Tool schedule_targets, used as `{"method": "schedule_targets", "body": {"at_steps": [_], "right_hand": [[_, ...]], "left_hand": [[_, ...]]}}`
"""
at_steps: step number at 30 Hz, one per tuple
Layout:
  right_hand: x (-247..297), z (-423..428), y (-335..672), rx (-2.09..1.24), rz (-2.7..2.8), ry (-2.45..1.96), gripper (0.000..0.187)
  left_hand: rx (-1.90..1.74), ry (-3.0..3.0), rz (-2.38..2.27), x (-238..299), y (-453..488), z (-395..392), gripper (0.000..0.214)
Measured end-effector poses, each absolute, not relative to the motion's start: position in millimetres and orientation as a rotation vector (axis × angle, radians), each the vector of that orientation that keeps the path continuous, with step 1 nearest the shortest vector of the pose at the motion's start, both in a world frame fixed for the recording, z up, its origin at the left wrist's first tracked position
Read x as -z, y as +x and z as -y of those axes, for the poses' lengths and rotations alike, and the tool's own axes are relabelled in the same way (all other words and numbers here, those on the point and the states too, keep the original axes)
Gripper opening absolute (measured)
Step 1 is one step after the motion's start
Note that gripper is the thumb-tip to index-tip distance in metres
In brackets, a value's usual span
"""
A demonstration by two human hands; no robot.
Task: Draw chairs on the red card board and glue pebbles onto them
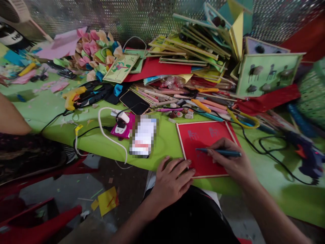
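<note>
A red card (189, 142) framed with thin pale strips lies on the green table in front of me. Small dark drawings (214, 131) of animal-like figures show on its upper half. My right hand (230, 157) grips a dark blue pen (223, 152), its tip over the card near a faint mark. My left hand (174, 176) rests flat with fingers spread on the card's lower left edge, holding nothing. Left of the card lies a phone (143, 137) with a lit, blurred-out screen.
Behind are a stack of framed cards (188, 47), a green card with stone animals (269, 74), and loose pens and sticks. A dark glue gun (308, 156) and its cord lie at right; a yellow glue gun (72, 98), a power strip (124, 127) and another person's arm (12, 117) are left.
</note>
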State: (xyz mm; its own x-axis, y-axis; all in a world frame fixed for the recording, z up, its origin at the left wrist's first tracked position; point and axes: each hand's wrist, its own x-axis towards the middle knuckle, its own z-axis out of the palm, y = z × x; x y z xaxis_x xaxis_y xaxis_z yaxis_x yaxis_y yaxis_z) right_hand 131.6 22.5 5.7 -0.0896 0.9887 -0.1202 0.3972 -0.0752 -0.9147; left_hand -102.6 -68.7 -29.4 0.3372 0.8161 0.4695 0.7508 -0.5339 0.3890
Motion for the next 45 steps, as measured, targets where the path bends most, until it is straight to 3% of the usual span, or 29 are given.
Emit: {"method": "schedule_targets", "body": {"at_steps": [19,45], "right_hand": [[-12.8,-26.2,127.2,-1.018,1.543,-1.56,0.026],[-12.9,-13.9,137.0,-1.157,1.493,-1.506,0.026]], "left_hand": [[-0.997,2.481,-1.462,30.2,-102.4,68.3,0.027],[-0.988,2.476,-1.458,26.6,-102.2,68.0,0.024]]}}
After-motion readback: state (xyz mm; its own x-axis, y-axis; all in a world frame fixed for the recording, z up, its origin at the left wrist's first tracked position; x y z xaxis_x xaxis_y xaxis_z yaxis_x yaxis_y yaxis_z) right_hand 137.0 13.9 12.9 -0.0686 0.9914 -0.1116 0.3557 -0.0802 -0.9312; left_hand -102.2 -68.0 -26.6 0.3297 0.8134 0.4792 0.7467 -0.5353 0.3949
